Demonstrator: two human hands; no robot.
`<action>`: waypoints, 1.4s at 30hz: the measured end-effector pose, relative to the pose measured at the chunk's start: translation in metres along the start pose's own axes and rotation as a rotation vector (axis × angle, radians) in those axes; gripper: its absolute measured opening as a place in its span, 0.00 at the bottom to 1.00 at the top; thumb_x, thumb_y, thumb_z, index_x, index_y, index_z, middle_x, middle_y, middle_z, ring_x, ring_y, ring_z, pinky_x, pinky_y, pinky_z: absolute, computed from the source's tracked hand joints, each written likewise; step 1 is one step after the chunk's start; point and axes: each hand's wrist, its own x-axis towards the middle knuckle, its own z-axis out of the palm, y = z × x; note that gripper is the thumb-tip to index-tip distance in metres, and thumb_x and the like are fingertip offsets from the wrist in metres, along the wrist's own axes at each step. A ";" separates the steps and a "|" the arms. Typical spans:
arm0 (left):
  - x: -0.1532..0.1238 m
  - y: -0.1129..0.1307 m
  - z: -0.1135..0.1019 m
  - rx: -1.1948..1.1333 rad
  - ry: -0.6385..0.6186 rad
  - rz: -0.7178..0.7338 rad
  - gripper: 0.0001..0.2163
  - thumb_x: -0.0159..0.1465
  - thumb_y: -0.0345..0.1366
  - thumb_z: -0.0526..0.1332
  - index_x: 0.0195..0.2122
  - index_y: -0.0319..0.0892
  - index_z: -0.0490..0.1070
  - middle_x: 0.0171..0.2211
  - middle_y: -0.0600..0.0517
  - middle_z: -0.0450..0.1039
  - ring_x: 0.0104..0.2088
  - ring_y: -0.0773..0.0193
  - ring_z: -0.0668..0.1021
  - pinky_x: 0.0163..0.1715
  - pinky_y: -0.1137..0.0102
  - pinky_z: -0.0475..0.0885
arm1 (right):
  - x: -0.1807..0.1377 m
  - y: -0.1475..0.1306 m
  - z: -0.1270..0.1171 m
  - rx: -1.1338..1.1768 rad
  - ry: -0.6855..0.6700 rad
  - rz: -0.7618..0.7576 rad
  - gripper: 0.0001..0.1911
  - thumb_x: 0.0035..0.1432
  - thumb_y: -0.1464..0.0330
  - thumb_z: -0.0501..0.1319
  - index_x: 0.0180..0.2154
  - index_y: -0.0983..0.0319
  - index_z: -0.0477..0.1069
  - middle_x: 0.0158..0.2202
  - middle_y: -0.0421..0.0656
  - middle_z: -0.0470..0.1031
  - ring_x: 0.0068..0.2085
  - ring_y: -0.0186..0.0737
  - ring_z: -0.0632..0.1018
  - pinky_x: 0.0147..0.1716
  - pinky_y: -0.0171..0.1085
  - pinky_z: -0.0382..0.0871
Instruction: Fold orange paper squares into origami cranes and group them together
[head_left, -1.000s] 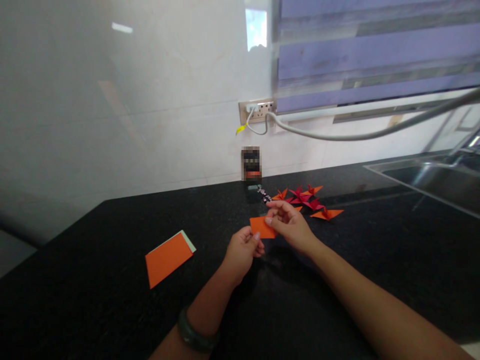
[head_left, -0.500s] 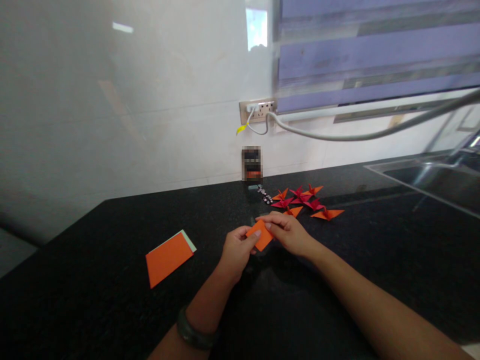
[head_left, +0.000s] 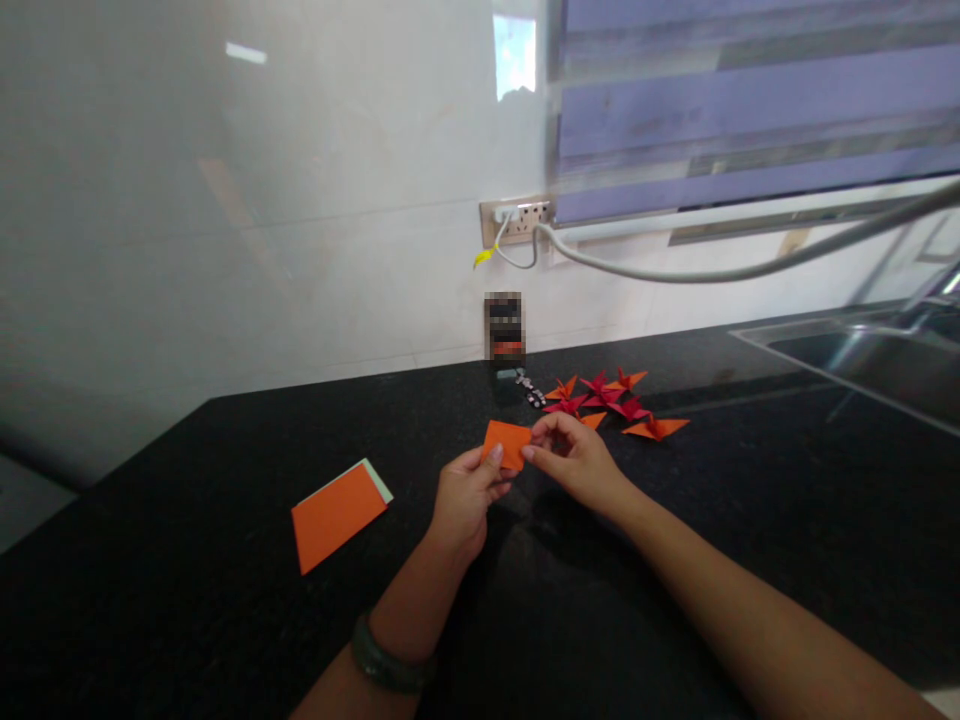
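Observation:
A small folded orange paper [head_left: 506,442] is held just above the black countertop [head_left: 675,560] between both my hands. My left hand [head_left: 465,495] pinches its lower left edge with thumb and fingers. My right hand [head_left: 574,460] pinches its right edge, fingers curled. A dark band sits on my left wrist [head_left: 386,662]. Behind my right hand lie several folded red and orange paper cranes [head_left: 611,400].
A stack of orange paper sheets [head_left: 336,512] with a pale sheet under it lies at the left. A small dark object [head_left: 502,328] stands against the white wall under a socket [head_left: 516,221] with a grey cable. A steel sink [head_left: 862,360] is at the right.
The orange paper has been turned and shifted slightly left and up between my hands; both hands have regripped it at its edges.

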 end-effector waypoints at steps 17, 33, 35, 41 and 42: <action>0.000 0.000 0.000 0.107 0.009 0.070 0.14 0.49 0.38 0.65 0.34 0.36 0.73 0.30 0.47 0.75 0.28 0.66 0.75 0.23 0.75 0.69 | -0.003 -0.012 -0.003 0.005 -0.110 0.046 0.09 0.51 0.64 0.56 0.27 0.64 0.66 0.24 0.39 0.67 0.25 0.32 0.68 0.25 0.31 0.62; -0.004 0.001 0.002 0.054 -0.113 0.028 0.09 0.51 0.36 0.62 0.31 0.36 0.71 0.21 0.52 0.72 0.19 0.69 0.73 0.21 0.74 0.67 | -0.004 -0.010 -0.005 -0.038 -0.117 0.024 0.06 0.50 0.66 0.59 0.29 0.63 0.68 0.25 0.39 0.69 0.25 0.32 0.68 0.24 0.31 0.63; -0.004 0.002 0.002 0.064 -0.105 0.037 0.08 0.51 0.36 0.62 0.30 0.36 0.71 0.20 0.53 0.72 0.19 0.70 0.73 0.20 0.75 0.67 | -0.003 -0.010 -0.005 -0.061 -0.112 -0.048 0.07 0.50 0.67 0.59 0.32 0.63 0.71 0.29 0.41 0.70 0.29 0.34 0.70 0.28 0.33 0.65; -0.002 0.000 0.002 0.054 -0.138 0.046 0.10 0.52 0.37 0.61 0.31 0.36 0.71 0.20 0.52 0.71 0.19 0.69 0.73 0.21 0.74 0.66 | -0.001 -0.006 -0.005 -0.112 -0.129 -0.227 0.11 0.52 0.68 0.58 0.38 0.60 0.74 0.26 0.41 0.67 0.29 0.34 0.70 0.28 0.34 0.64; -0.002 0.000 0.002 0.052 -0.144 0.046 0.10 0.52 0.37 0.61 0.31 0.36 0.71 0.20 0.52 0.71 0.19 0.69 0.72 0.21 0.74 0.66 | -0.001 -0.006 -0.005 -0.115 -0.137 -0.242 0.11 0.53 0.68 0.58 0.39 0.59 0.74 0.26 0.41 0.67 0.29 0.34 0.69 0.28 0.34 0.64</action>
